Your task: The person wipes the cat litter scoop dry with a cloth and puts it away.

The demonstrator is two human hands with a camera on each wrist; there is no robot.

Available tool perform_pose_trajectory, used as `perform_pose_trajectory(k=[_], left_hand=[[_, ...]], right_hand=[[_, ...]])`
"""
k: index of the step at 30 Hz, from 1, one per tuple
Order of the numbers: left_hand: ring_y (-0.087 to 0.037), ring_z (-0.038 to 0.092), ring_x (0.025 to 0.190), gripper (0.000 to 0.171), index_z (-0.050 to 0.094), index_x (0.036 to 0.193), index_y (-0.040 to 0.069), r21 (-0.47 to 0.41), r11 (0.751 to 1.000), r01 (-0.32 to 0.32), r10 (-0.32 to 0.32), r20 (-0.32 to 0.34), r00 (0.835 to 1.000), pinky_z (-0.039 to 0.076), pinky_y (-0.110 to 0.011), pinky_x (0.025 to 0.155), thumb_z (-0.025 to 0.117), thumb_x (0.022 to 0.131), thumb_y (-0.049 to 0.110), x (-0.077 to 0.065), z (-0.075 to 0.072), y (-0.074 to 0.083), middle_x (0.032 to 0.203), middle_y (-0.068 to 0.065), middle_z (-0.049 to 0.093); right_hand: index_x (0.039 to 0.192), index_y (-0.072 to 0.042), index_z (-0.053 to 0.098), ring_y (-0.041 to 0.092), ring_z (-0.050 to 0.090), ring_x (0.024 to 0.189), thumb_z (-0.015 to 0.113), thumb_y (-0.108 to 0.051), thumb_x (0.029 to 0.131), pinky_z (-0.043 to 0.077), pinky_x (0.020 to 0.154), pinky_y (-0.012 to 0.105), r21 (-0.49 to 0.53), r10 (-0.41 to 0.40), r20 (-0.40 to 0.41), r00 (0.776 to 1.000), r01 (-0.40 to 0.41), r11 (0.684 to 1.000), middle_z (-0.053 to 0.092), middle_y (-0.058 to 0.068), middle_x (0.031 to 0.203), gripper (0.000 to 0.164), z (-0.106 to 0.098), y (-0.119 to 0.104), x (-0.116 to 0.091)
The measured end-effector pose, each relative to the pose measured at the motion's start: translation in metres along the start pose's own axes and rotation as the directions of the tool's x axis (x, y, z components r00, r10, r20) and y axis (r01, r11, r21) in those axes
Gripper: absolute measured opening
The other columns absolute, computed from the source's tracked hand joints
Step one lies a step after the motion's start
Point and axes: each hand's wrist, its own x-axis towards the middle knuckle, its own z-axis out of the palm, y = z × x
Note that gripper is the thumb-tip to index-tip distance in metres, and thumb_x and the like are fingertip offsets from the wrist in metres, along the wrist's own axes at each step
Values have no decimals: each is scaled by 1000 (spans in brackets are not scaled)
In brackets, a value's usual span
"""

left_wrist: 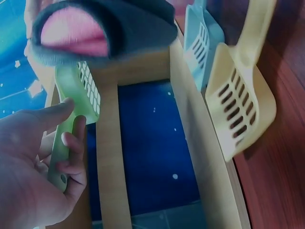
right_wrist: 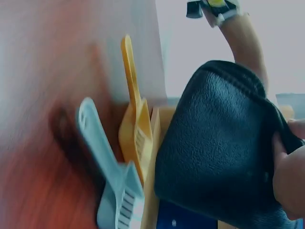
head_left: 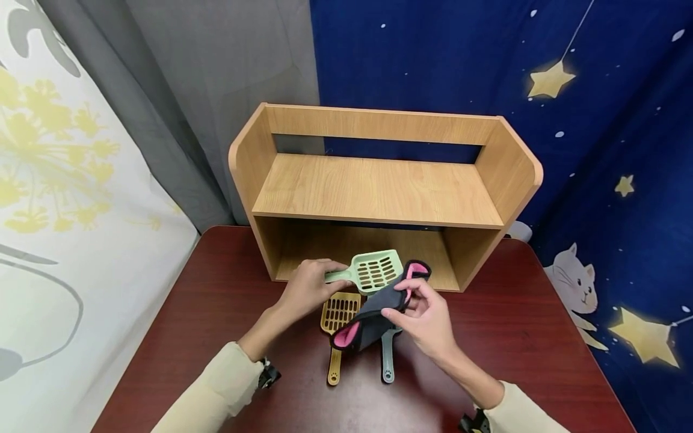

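A light green slotted litter scoop (head_left: 373, 273) is held by its handle in my left hand (head_left: 308, 285), its slotted pan raised in front of the shelf. In the left wrist view, thumb and fingers wrap round that handle. My right hand (head_left: 425, 319) pinches a dark grey cloth (head_left: 373, 310) with black edging and a pink inner side, folded over on itself. The cloth lies close to the green pan; whether they touch I cannot tell. Below them on the table are a yellow litter scoop (head_left: 340, 316) and a grey-blue litter scoop (head_left: 387, 355), its pan largely hidden by the cloth.
A two-tier wooden shelf (head_left: 379, 189) stands at the back of the dark red table (head_left: 227, 307). Behind it hang a grey curtain (head_left: 227, 60) and a blue star-patterned curtain (head_left: 433, 54). A white patterned curtain (head_left: 97, 258) hangs on the left.
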Motion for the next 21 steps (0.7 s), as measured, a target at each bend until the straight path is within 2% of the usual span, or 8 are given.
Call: perform_pose_trajectory(k=[3,6,8,10,13,15,18,21], left_hand=[[-15,70,79,28,84,107,7,-12,1000,-11,11,3,1000,53,-29,65,91,85,21,2,4,6,100,-4,81],[-16,75,85,27,84,106,7,-23,999,-22,22,5,1000,56,-32,69,90,86,23,3,5,9,101,-5,81],[-16,74,85,26,83,107,5,-33,999,-22,22,13,1000,57,-32,69,89,87,22,2,4,9,101,-5,81],[-14,73,83,26,83,107,4,-37,999,-20,20,3,1000,56,-31,69,89,87,19,-1,1,7,100,-6,81],[-13,69,80,25,83,106,2,-46,999,-12,11,-23,1000,55,-30,68,89,86,15,-4,-5,3,100,-8,81],[-13,69,80,25,83,105,2,-47,999,-6,4,-41,999,55,-31,68,90,85,15,-6,-8,1,99,-8,81],[-13,70,81,26,83,105,2,-58,998,4,-7,-46,999,56,-33,70,91,85,16,-8,-10,0,100,-7,81],[-14,72,84,27,82,106,2,-66,998,9,-12,-40,999,57,-34,73,91,85,16,-8,-6,3,100,-8,81]], right_hand=[[116,10,63,13,75,84,82,20,77,63,74,31,-1,-37,21,999,38,999,67,21,104,44,21,5,-3],[115,10,64,12,73,86,83,18,78,63,74,30,-28,-99,51,994,101,995,64,26,106,42,32,11,-5],[113,10,65,10,73,86,83,19,77,62,72,28,-61,-137,18,990,138,989,63,23,103,42,29,13,-5],[112,12,65,9,74,85,83,22,75,62,72,27,-85,-158,-69,985,152,985,64,18,102,42,19,13,-2],[113,15,63,8,75,84,80,27,73,61,73,24,-100,-156,-199,967,139,985,63,10,102,44,-3,9,7],[114,17,63,8,75,84,78,29,73,61,73,24,-101,-142,-250,958,120,988,63,8,103,45,-15,6,13],[114,16,63,8,75,85,77,30,73,61,74,23,-108,-133,-241,961,110,988,62,9,105,45,-20,3,15],[114,12,65,9,75,87,79,26,75,61,74,25,-124,-138,-163,977,119,985,64,13,105,44,-8,3,11]])
